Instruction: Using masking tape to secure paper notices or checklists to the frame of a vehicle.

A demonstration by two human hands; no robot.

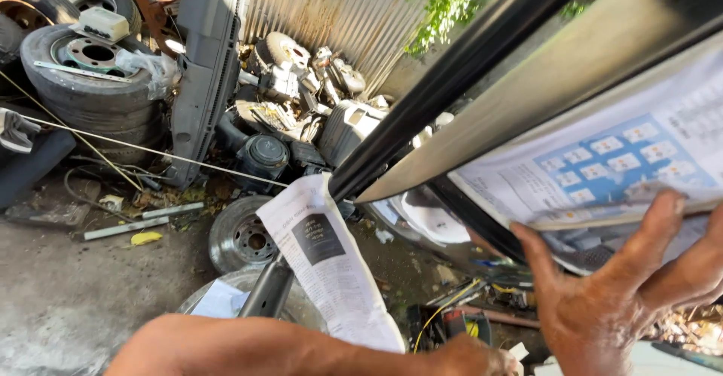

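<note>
Head view looks down past a car window frame (482, 52), its black rubber seal running diagonally from upper right toward the middle. Right hand (610, 293) is spread open, fingers (663, 214) and thumb pressing a sheet of newspaper (617, 157) flat against the glass and body panel; the sheet carries a blue block of small boxes. Left hand (474, 359) sits at the bottom edge with the forearm stretched across the lower frame, and only its knuckles show, so I cannot tell whether it is closed or open; it lies just beside the lower end of a second newspaper strip (327, 270), which hangs along the black seal down to the hand. Behind, on the dirt ground (53, 293), stacked tyres (83, 82) stand at upper left, a bare wheel rim (241, 236) lies near the middle, and engine parts (301, 112) are heaped against a corrugated metal wall (331, 7).
</note>
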